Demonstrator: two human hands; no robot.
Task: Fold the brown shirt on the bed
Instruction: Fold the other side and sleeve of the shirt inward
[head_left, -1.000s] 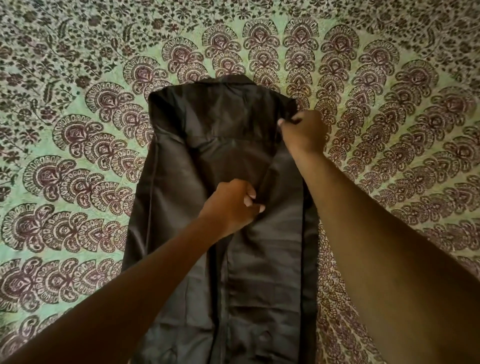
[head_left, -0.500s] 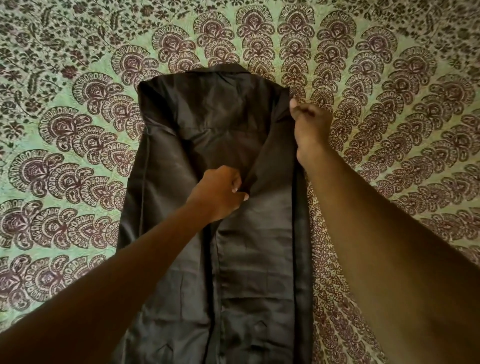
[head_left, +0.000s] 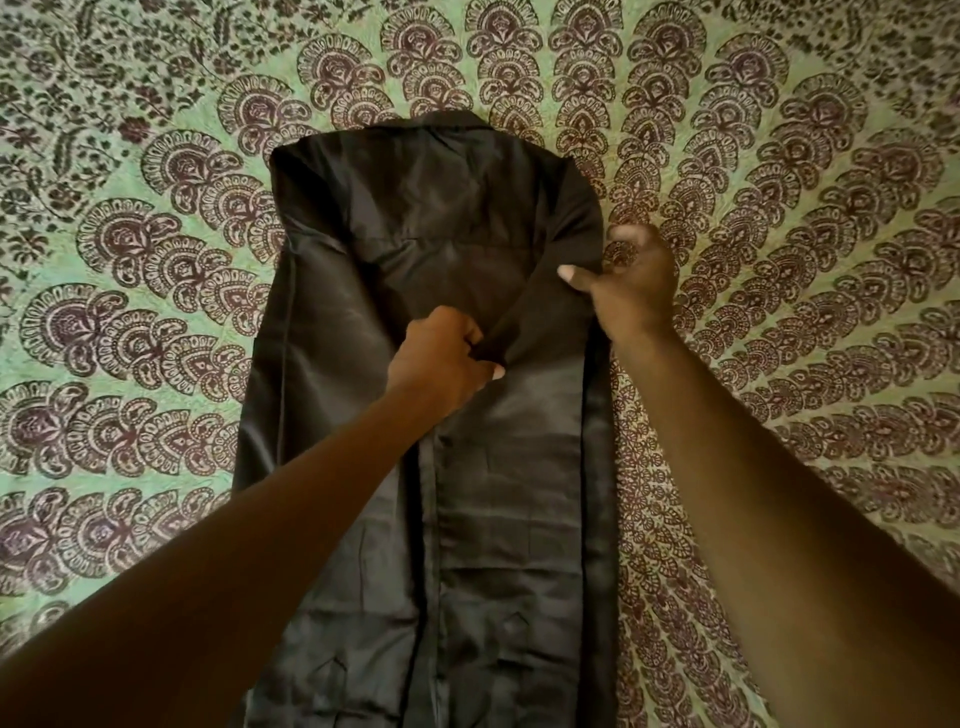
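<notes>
Brown shirt (head_left: 363, 467) lies lengthwise on the bed (head_left: 130, 312), its patterned green cover showing on both sides. Left hand (head_left: 441, 358) pinches a fold at mid-shirt; right hand (head_left: 631, 286) grips the shirt's right edge.

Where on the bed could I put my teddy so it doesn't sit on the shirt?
The patterned bedspread lies bare left of the brown shirt, and also right of it past the right hand. A bare band runs beyond the collar too. The middle is crowded: the left hand and the right hand both hold the folded sleeve there.
</notes>
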